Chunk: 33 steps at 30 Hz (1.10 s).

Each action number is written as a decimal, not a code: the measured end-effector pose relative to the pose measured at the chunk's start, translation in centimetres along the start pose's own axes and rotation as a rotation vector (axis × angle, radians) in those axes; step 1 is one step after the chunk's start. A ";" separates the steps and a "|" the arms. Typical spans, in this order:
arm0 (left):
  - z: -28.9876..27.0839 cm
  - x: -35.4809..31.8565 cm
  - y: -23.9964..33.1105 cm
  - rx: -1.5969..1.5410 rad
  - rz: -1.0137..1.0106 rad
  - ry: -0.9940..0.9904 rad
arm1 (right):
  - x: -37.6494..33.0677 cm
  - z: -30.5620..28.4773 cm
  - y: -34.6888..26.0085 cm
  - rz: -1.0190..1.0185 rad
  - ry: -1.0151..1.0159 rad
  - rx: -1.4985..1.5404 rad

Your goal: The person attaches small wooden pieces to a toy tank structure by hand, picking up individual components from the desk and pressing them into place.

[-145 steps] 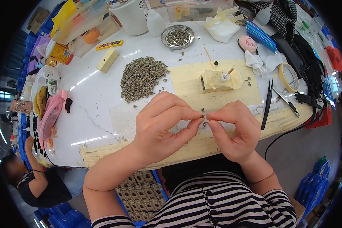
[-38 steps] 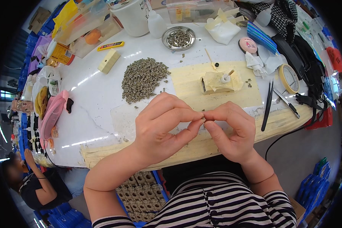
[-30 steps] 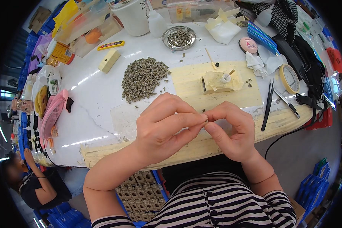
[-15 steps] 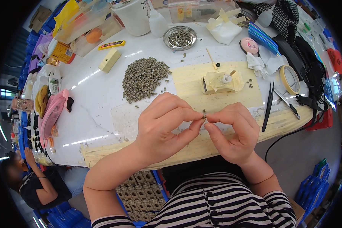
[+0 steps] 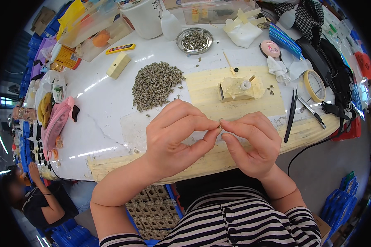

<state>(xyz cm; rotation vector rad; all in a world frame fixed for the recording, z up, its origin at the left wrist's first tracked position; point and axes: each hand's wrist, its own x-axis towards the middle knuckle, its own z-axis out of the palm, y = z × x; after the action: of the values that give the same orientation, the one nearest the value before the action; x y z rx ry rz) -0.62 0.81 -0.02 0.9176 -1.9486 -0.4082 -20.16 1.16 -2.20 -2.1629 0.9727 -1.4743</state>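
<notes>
My left hand (image 5: 178, 138) pinches a tiny metal part (image 5: 220, 126) between thumb and forefinger, above the table's near edge. From the other side my right hand (image 5: 253, 142) meets it; its forefinger tip touches the part, while its thumb sits a little apart below. The part is too small to make out in detail. Beyond my left hand lies a heap of small grey-brown metal parts (image 5: 156, 84). Past my right hand stands a tape-covered block (image 5: 240, 89) with a small white cup and a stick in it.
A round metal dish (image 5: 195, 41) of similar parts stands at the back. Black tweezers (image 5: 291, 115), a craft knife (image 5: 312, 112) and a tape roll (image 5: 314, 85) lie right. A cream block (image 5: 118, 65) and pink mesh item (image 5: 58, 123) are left. Another person (image 5: 41, 197) sits lower left.
My right forefinger has shifted slightly left onto the tiny part, and its thumb sits a bit lower. The left hand moved slightly left, still pinching. The other person's arm moved a little.
</notes>
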 end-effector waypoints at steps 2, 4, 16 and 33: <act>-0.1 0.0 0.0 -0.015 0.016 -0.011 | 0.1 -0.1 -0.1 0.035 -0.018 0.019; -0.1 0.1 0.0 -0.037 0.030 -0.028 | 0.1 -0.2 -0.2 0.072 -0.039 0.044; -0.1 0.0 -0.3 -0.046 0.115 -0.065 | 0.1 -0.8 0.0 0.309 -0.114 0.324; 0.3 0.0 0.0 0.028 -0.033 -0.008 | 0.0 -0.1 0.0 0.009 0.001 0.006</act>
<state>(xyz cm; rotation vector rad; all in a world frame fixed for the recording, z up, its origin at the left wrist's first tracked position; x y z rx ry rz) -0.85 0.82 -0.13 0.9683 -1.9530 -0.4044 -20.21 1.19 -2.14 -2.1505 0.9757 -1.4719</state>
